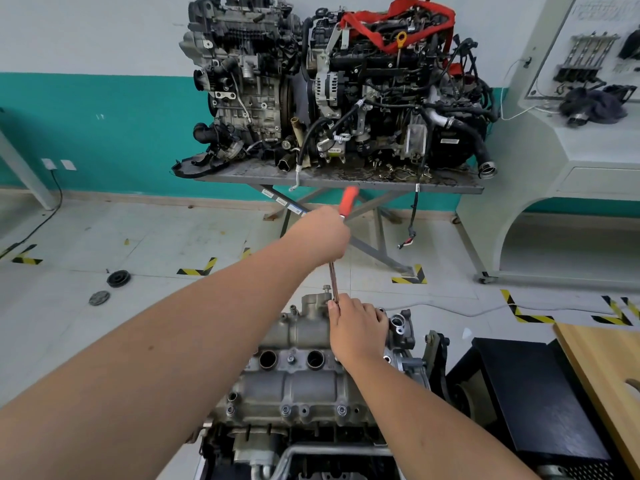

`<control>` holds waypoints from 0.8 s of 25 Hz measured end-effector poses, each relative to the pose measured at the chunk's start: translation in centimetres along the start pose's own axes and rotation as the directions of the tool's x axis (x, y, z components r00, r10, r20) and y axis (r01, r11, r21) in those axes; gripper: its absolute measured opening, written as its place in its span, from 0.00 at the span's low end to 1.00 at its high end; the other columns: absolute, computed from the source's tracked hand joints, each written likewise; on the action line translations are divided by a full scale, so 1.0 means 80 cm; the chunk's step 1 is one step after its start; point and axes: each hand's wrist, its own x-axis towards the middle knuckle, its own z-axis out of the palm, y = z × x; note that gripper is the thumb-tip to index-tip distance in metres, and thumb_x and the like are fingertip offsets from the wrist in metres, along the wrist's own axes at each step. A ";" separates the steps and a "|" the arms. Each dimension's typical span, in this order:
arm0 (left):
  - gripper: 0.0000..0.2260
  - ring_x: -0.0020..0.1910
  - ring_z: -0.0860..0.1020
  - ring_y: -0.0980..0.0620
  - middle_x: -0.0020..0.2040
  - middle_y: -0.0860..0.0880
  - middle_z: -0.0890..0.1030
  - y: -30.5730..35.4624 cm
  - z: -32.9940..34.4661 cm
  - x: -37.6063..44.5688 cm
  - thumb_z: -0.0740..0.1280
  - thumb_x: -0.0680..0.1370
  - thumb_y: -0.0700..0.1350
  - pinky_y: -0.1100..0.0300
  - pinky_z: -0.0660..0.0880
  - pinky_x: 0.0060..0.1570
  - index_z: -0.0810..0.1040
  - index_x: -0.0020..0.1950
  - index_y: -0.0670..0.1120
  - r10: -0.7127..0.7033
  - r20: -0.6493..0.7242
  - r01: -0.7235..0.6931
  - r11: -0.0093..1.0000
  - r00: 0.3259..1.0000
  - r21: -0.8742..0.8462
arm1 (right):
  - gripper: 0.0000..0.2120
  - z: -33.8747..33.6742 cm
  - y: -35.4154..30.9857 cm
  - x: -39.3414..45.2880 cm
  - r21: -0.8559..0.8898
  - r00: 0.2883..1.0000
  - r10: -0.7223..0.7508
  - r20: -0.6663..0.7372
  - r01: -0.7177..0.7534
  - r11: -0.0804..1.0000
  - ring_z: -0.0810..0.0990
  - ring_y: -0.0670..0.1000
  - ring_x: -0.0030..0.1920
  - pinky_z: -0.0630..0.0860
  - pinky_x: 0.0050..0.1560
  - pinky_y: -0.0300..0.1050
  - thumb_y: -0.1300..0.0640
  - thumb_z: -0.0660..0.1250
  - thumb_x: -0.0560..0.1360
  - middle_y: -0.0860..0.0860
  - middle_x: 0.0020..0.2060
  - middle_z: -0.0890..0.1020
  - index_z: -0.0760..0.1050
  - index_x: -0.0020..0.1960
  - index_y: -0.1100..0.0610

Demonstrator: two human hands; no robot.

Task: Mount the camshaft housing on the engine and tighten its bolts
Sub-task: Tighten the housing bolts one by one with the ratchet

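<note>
- The left hand (322, 233) grips a long tool (337, 249) below its orange handle, fingers curled around it, the shaft reaching down to the right hand.
- The right hand (356, 329) pinches the shaft's lower end between thumb and fingers and rests on the far end of the camshaft housing (301, 379).
- The housing sits on the engine (277, 441), under and nearer than the right hand.
- A raised bolt (326, 289) stands just left of the tool tip.

Dull grey cast-metal camshaft housing (301, 344), matt and slightly rough; glossy orange plastic tool handle (348, 200) on a thin metal shaft (333, 278).
</note>
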 end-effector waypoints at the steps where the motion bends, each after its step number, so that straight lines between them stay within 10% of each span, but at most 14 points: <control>1: 0.05 0.36 0.77 0.48 0.38 0.48 0.76 0.008 0.006 -0.005 0.58 0.80 0.39 0.54 0.70 0.33 0.72 0.51 0.44 0.080 -0.012 -0.075 0.974 0.997 0.212 | 0.18 0.000 0.001 0.000 -0.002 1.000 -0.002 0.003 0.002 1.000 0.77 0.51 0.55 0.65 0.58 0.51 0.42 0.46 0.83 0.44 0.51 0.81 0.73 0.58 0.46; 5: 0.04 0.44 0.74 0.46 0.43 0.50 0.74 -0.001 0.051 -0.041 0.63 0.80 0.48 0.53 0.66 0.42 0.76 0.49 0.49 0.583 -0.177 -0.390 0.708 0.793 0.589 | 0.16 -0.004 0.000 0.001 0.022 1.000 0.024 0.016 -0.024 0.999 0.77 0.51 0.55 0.67 0.61 0.51 0.46 0.49 0.83 0.45 0.49 0.80 0.74 0.53 0.48; 8: 0.11 0.51 0.77 0.43 0.48 0.47 0.79 -0.034 0.072 -0.049 0.70 0.77 0.51 0.51 0.71 0.47 0.79 0.38 0.45 0.704 -0.416 -0.493 0.705 0.576 0.510 | 0.13 0.002 0.002 0.000 0.123 0.998 0.058 0.019 -0.060 0.991 0.78 0.53 0.54 0.69 0.57 0.44 0.49 0.54 0.83 0.48 0.50 0.80 0.75 0.56 0.52; 10: 0.14 0.63 0.76 0.41 0.58 0.43 0.81 -0.048 0.084 -0.052 0.67 0.77 0.52 0.47 0.72 0.58 0.81 0.40 0.42 0.598 -0.530 -0.550 0.791 0.600 0.270 | 0.13 0.000 0.001 0.000 0.216 0.996 0.090 0.015 -0.091 0.972 0.77 0.52 0.53 0.70 0.58 0.36 0.49 0.56 0.83 0.49 0.52 0.80 0.74 0.59 0.54; 15: 0.27 0.78 0.59 0.52 0.77 0.52 0.63 -0.065 0.102 -0.066 0.57 0.81 0.62 0.62 0.60 0.74 0.75 0.70 0.43 0.409 -0.559 -0.601 0.770 0.722 -0.214 | 0.12 -0.008 -0.001 -0.002 -0.008 1.000 -0.008 -0.012 0.008 1.000 0.78 0.52 0.55 0.66 0.61 0.51 0.47 0.52 0.80 0.45 0.50 0.81 0.73 0.55 0.47; 20: 0.13 0.60 0.77 0.66 0.57 0.68 0.80 -0.045 0.109 -0.082 0.57 0.80 0.60 0.60 0.74 0.61 0.75 0.63 0.69 -0.034 -0.412 -0.362 0.413 0.911 -0.835 | 0.22 -0.003 -0.001 0.000 -0.014 1.000 0.002 0.015 -0.001 1.000 0.77 0.51 0.57 0.64 0.62 0.51 0.42 0.41 0.82 0.44 0.53 0.81 0.72 0.57 0.45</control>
